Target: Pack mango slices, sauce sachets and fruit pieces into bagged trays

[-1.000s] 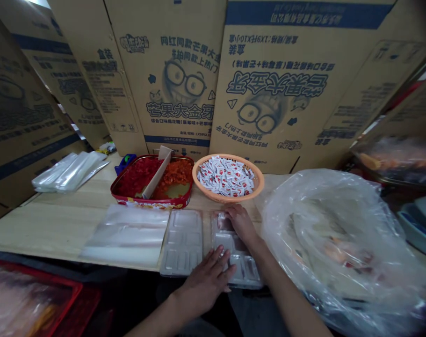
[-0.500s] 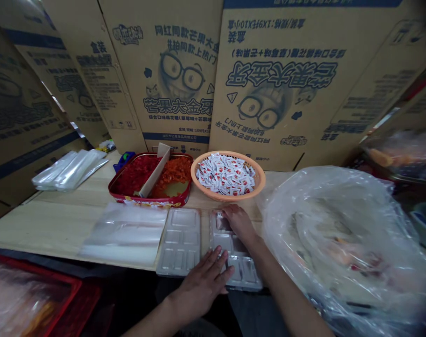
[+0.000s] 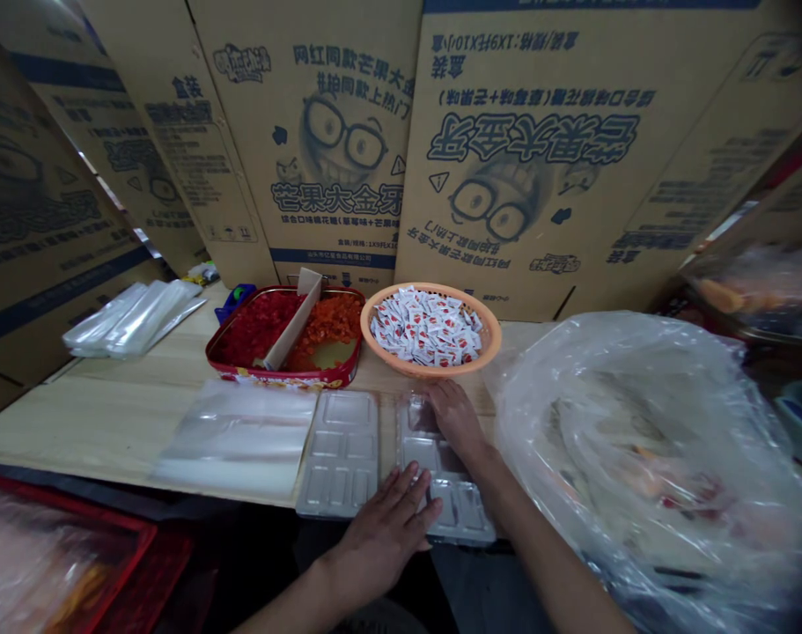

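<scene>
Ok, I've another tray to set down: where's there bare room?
Bare wood shows on the table at left, between the folded clear bags and the clear sheet. It's crowded where the left hand and right hand rest on the plastic trays, beside the big plastic bag.

Two plastic trays (image 3: 338,453), one orange basket (image 3: 430,368)

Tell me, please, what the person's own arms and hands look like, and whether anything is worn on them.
The left hand and right hand are bare, without gloves. The left forearm and right forearm show no sleeves. No watch, ring or bracelet is visible.
</scene>
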